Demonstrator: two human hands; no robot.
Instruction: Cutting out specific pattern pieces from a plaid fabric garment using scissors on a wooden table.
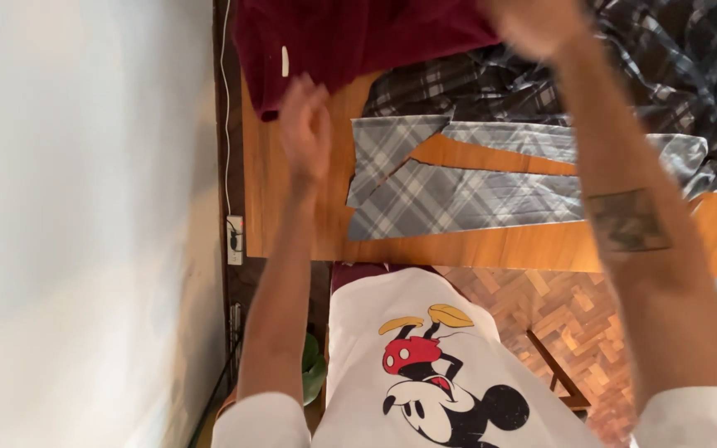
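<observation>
Looking down from my head, I see my left hand [304,124] stretched out over the wooden table [292,224], its fingers drawn loosely together and blurred, right at the lower edge of the dark red cloth [350,33]; I cannot tell whether they pinch the hem or only touch it. My right hand [533,21] is at the top of the view, also blurred, lying on the far right edge of the same red cloth, and I cannot tell how its fingers stand. The red cloth lies at the far left part of the table, partly over a dark plaid fabric [665,66] that spreads to the right. Nearer to me, between my forearms, lie cut pieces of light blue plaid fabric [458,195], flat on the wood. Below the table edge I see my white printed shirt [425,365] and the parquet floor [566,315].
</observation>
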